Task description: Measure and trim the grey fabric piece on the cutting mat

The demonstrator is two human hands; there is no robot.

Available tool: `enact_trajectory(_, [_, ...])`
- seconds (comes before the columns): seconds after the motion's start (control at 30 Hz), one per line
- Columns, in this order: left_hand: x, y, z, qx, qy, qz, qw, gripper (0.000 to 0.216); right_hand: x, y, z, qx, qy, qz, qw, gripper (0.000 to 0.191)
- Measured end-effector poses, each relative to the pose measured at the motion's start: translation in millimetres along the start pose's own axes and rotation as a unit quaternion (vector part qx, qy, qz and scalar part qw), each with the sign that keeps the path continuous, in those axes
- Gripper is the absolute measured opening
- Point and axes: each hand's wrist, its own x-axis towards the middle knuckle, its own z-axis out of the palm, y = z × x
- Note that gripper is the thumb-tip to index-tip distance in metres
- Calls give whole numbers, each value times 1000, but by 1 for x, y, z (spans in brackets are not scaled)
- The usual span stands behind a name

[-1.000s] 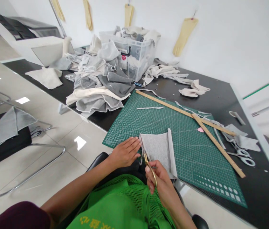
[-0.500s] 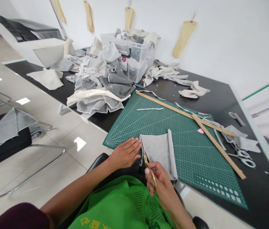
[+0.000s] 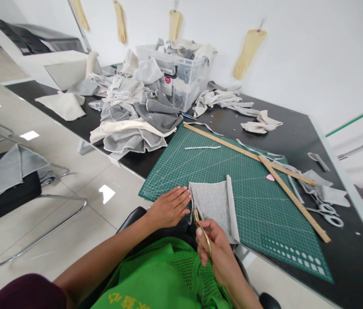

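A piece of light grey fabric (image 3: pixel 215 198) lies on the near edge of the green cutting mat (image 3: pixel 249 189), its right edge folded or rolled. My left hand (image 3: pixel 170 208) rests flat with fingers stretched out, fingertips at the fabric's left edge. In my right hand (image 3: pixel 215 242) is a pair of gold-handled scissors (image 3: pixel 207 245), fingers wrapped round the handles. The blades point away from me along the fabric's left side, where a narrow strip (image 3: pixel 191 210) hangs partly separated. The blade tips are too small to make out clearly.
Two wooden rulers (image 3: pixel 294 199) (image 3: pixel 223 139) cross on the mat's right side. White-handled scissors (image 3: pixel 329 214) lie near scraps at the right. A heap of grey and cream fabric (image 3: pixel 130 107) and a full clear plastic box (image 3: pixel 184 81) stand behind. A chair (image 3: pixel 14 193) is at left.
Hands, scissors and fabric stay almost exactly where they were. Only a very slight shift of the whole view shows.
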Motion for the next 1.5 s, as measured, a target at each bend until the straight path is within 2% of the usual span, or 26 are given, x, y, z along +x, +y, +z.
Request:
enact_trajectory(0.2, [-1,-1,-1,-7,8,5,1000,44,4,-6,2,49,6,19,999,42])
enact_trajectory(0.6, [-3,0,0,-6,13,5,1000,45,18,-11,4,32,-1,5,999,39])
enact_trajectory(1.33, [-3,-1,-1,-10,5,7,1000,45,15,-12,3,2,-22,-14,1000,42])
enact_trajectory(1.5, [-4,-1,0,-18,2,4,1000,47,16,-11,3,48,-16,3,999,41])
